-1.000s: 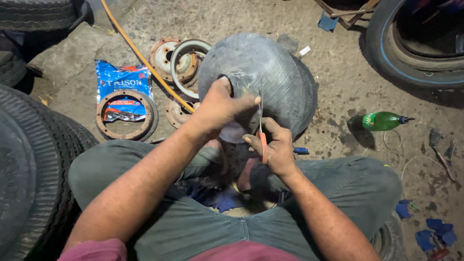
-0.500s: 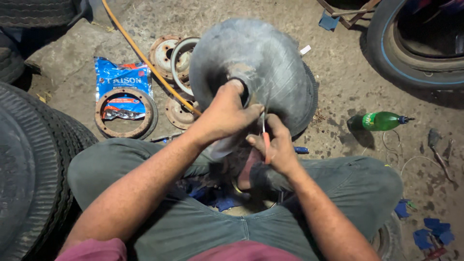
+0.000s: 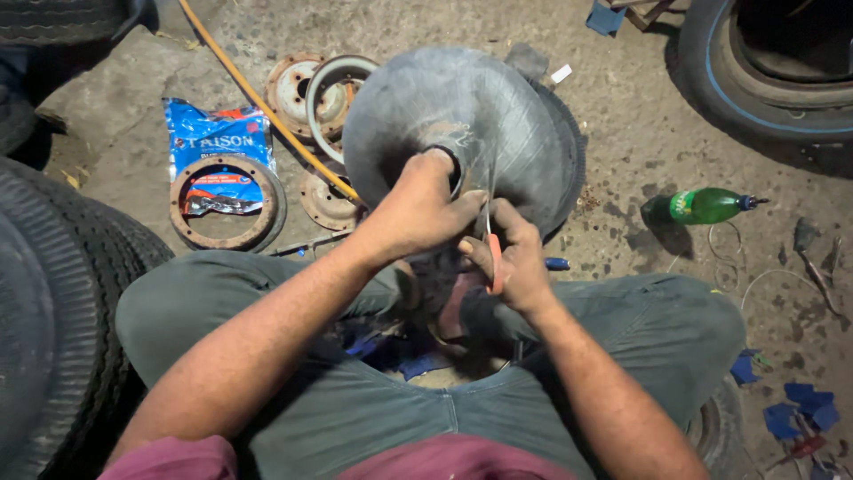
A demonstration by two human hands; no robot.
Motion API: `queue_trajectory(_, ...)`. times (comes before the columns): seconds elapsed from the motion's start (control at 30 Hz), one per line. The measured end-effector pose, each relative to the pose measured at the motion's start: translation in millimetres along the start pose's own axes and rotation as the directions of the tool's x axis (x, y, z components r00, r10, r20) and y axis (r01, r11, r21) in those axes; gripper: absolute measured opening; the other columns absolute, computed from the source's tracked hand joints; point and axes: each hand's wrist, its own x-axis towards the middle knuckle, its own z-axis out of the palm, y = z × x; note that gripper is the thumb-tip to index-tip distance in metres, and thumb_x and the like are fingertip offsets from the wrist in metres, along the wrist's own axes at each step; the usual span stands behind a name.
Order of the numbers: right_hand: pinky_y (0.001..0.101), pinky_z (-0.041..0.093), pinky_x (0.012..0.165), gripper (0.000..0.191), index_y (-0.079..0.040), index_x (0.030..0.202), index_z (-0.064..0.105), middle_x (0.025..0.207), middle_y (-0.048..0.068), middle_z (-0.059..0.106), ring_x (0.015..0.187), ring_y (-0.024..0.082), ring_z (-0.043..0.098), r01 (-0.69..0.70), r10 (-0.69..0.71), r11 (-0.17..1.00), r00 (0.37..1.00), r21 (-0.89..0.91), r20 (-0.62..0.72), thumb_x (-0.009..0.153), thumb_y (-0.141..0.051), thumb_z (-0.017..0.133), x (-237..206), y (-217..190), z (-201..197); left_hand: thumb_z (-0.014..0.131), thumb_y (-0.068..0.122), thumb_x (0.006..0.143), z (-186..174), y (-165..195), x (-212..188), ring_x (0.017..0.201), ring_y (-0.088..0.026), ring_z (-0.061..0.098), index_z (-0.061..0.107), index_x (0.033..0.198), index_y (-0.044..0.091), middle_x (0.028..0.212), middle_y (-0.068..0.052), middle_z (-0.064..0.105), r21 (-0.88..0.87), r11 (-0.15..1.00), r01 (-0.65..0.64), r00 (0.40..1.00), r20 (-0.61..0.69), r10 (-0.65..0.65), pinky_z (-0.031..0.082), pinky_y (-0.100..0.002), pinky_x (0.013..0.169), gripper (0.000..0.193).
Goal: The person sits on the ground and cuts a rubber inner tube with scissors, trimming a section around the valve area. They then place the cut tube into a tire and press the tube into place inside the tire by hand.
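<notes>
Shifted lower, the left hand [image 3: 422, 209] pinched the grey rubber inner tube [image 3: 462, 133] beside the right hand [image 3: 511, 258], whose fingers were closed on a thin orange-handled tool [image 3: 494, 262] that could slip and pierce rubber.

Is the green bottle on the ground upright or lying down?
Lying down. The green bottle rests on its side on the concrete floor, cap end pointing right, away from the inner tube the hands work on.

1. The ground [image 3: 622, 116] is dirty grey concrete.
2. A green bottle [image 3: 702, 205] lies on it.
3. A blue bag [image 3: 213, 142], rusty rings [image 3: 222, 236] and an orange hose [image 3: 267, 107] lie there too.
</notes>
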Motion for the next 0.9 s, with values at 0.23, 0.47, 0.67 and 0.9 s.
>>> queue_trajectory(0.23,0.0255,0.061,0.067,0.026,-0.002,0.109,0.063,0.089,-0.002,0.061,0.078,0.005,0.062,-0.179,0.187,0.959,0.982,0.221,-0.014,0.090,-0.014,0.077,-8,7,24,0.078,0.015,0.088,-4,-8,0,0.080,-0.020,0.063,0.064,0.106,-0.009,0.092,-0.008,0.069,-0.670,0.675,0.310,0.907,-0.006,-0.422,0.053,-0.041,0.069,0.033)
queue_trajectory(0.47,0.0244,0.054,0.065,0.027,-0.001,0.104,0.063,0.082,-0.002,0.063,0.074,0.005,0.060,-0.023,0.022,1.000,0.998,-0.003,-0.065,0.088,-0.014,0.080,-5,8,18,0.073,0.001,0.089,8,-20,4,0.111,-0.015,0.060,0.056,0.130,-0.010,0.119,-0.009,0.066,-0.528,0.848,0.043,0.985,-0.119,-0.124,0.052,-0.033,0.102,0.045)
queue_trajectory(0.67,0.0261,0.050,0.064,0.026,-0.003,0.102,0.067,0.078,-0.001,0.062,0.071,0.005,0.057,-0.207,0.208,0.978,0.977,0.042,-0.038,0.085,-0.016,0.082,-5,45,20,0.070,0.004,0.087,22,-59,8,0.093,-0.017,0.064,0.067,0.109,-0.007,0.101,-0.008,0.070,-0.464,0.792,0.396,0.908,0.069,-0.413,0.053,-0.035,0.081,0.024)
queue_trajectory(0.9,0.0274,0.055,0.062,0.024,-0.002,0.101,0.064,0.079,0.000,0.066,0.069,0.008,0.062,-0.364,0.366,0.926,0.931,0.101,-0.007,0.089,-0.018,0.079,8,86,19,0.073,0.008,0.081,51,-92,24,0.083,-0.015,0.068,0.066,0.100,-0.006,0.090,-0.010,0.074,-0.269,0.850,0.453,0.882,-0.001,-0.471,0.057,-0.034,0.074,0.025)
